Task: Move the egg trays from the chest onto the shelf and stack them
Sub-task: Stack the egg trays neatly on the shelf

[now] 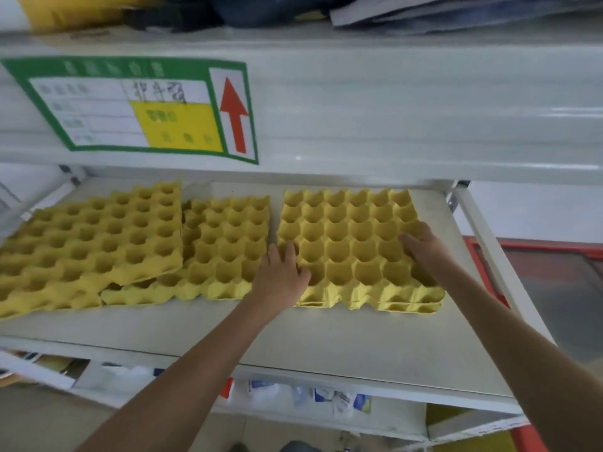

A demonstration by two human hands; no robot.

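Yellow egg trays lie on the white shelf (326, 337). On the right is a small stack of trays (352, 243). My left hand (280, 275) grips its left edge, fingers curled over the rim. My right hand (424, 246) holds its right side, fingers dipping into the cups. A middle tray (225, 246) lies flat beside it. Further left, another tray (91, 243) rests tilted, overlapping the middle one.
A shelf beam above carries a green-bordered label with a red arrow (233, 114). A white upright post (483, 243) bounds the shelf on the right. Beyond it sits the red-rimmed chest (554, 288). Packaged goods (326, 399) fill the shelf below.
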